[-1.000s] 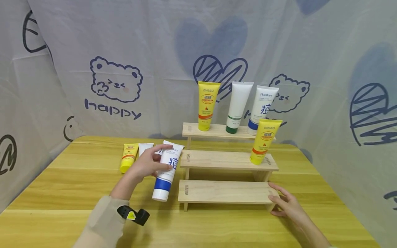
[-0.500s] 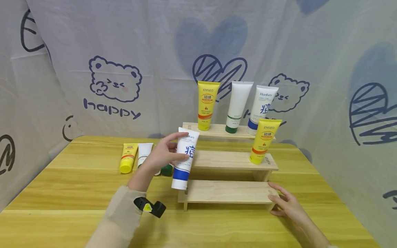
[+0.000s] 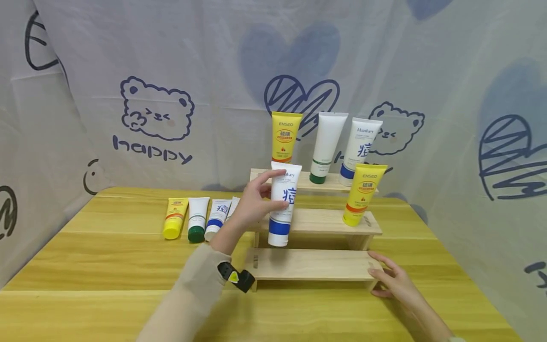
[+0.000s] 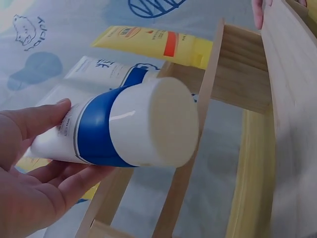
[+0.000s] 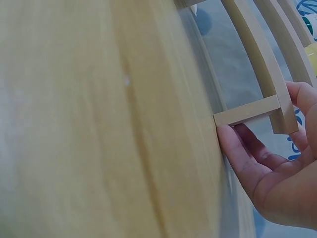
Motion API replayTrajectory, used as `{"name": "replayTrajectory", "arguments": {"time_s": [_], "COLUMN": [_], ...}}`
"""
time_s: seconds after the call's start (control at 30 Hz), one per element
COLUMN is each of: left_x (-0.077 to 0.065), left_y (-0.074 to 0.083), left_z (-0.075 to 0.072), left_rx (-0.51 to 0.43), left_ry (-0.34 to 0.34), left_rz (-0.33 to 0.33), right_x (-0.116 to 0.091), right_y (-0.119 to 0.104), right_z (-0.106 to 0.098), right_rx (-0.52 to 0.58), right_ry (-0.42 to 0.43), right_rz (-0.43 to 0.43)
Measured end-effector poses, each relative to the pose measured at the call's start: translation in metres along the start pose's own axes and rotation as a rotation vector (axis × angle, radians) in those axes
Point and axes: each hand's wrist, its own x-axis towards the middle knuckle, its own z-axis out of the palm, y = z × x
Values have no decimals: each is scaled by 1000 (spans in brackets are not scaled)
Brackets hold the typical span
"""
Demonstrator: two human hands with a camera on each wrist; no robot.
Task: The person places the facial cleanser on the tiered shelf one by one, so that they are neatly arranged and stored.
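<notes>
My left hand (image 3: 252, 204) pinches a white squeeze tube with a blue band (image 3: 279, 229) between thumb and fingers, cap down. In the head view the tube overlaps the left part of the middle tier (image 3: 316, 222) of a wooden step stand. The left wrist view shows its round white cap (image 4: 173, 124) close up, held out beside the stand. On the middle tier's right end stands a yellow tube (image 3: 363, 197). My right hand (image 3: 395, 282) grips the right end of the stand's lowest tier (image 3: 312, 263), its fingers around the corner by the leg (image 5: 250, 110).
On the top tier (image 3: 307, 181) stand a yellow tube (image 3: 285, 135), a white tube with a green cap (image 3: 326, 147) and a white-and-blue tube (image 3: 360, 147). Several tubes lie left of the stand, among them a yellow one (image 3: 175, 216) and a green-capped one (image 3: 198, 216). A printed cloth (image 3: 226, 71) hangs behind.
My left hand has carried the white-and-blue tube right and upward, from beside the lying tubes to the front of the middle tier. My right hand stays at the lowest tier's end.
</notes>
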Motion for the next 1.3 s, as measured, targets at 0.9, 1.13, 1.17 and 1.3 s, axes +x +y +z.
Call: {"name": "replayTrajectory", "arguments": {"time_s": [0.9,1.13,1.17,1.3], "left_x": [35,38,39,39], "left_y": [-1,-6,-6,-7], "left_z": [65,71,72,74], "left_rx": [6,28,28,26], "left_ry": [62,69,70,68], "left_rz": [419,444,444,455], "right_x": [1,2,2,3], "right_y": [-9,-12,-12,-13], "right_z": [-6,-10,-10,-10], "right_rx": [-5,-9,-8,-5], "right_ry": [-134,-202,-209,-221], "right_rz": [4,-10,-9,-6]}}
